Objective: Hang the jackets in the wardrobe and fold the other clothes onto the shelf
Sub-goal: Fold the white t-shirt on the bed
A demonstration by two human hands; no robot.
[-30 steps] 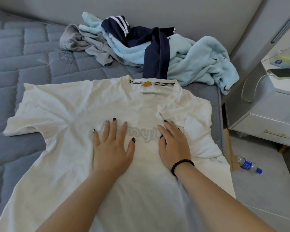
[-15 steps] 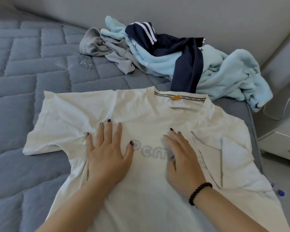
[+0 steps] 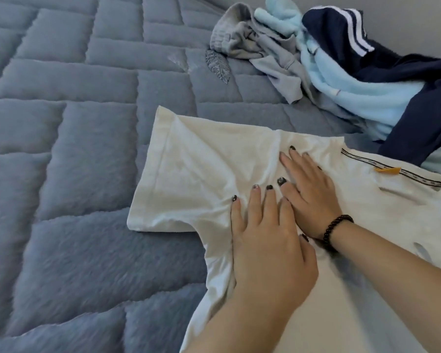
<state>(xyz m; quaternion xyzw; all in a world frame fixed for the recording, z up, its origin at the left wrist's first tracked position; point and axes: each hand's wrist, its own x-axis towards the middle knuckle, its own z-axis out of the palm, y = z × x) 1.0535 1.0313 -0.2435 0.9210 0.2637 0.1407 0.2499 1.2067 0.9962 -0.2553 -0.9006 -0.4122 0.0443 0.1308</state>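
A white T-shirt lies spread flat on the quilted bed, collar with an orange tag toward the right. My left hand presses flat on the cloth near the left shoulder, where the sleeve meets the body, fingers straight. My right hand, with a black bead bracelet on its wrist, lies flat just beyond it, fingers pointing toward the left sleeve. The two hands touch each other. At the top right sits a heap of other clothes: a grey garment, a light blue fleece and a navy jacket with white stripes.
The blue-grey quilted mattress fills the left and lower left of the view. A grey wall runs behind the clothes heap at the top right.
Both hands slid left across the shirt's chest to the left shoulder and now lie close together. The view swung left, so the nightstand and floor have gone out of sight.
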